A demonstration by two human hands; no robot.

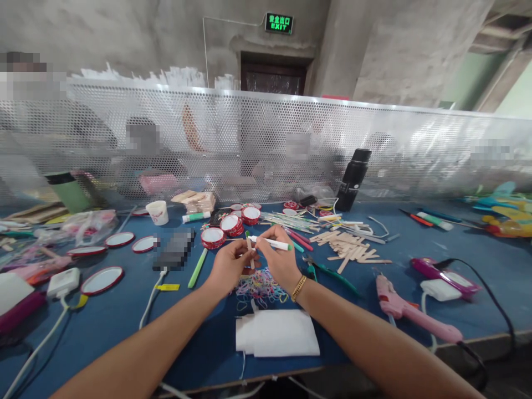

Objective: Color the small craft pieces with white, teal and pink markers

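Observation:
My left hand [228, 266] pinches a small wooden craft stick [251, 261] upright above the blue table. In my right hand [281, 265] is a white marker pen [272, 243] with a green end, its tip pointing left at the top of the stick. Something small and green [248, 235] shows by the marker's tip; I cannot tell what it is. Beneath both hands lies a tangle of coloured rubber bands [262, 285]. A folded white cloth or pouch [277, 332] is nearer to me.
Loose craft sticks [353, 246], green-handled pliers [332, 271] and a pink glue gun [411, 310] lie to the right. Red-rimmed round lids [213, 237], a phone [174, 249] and a paper cup [157, 213] are leftward. A black bottle [353, 180] stands before the perforated metal partition [257, 144].

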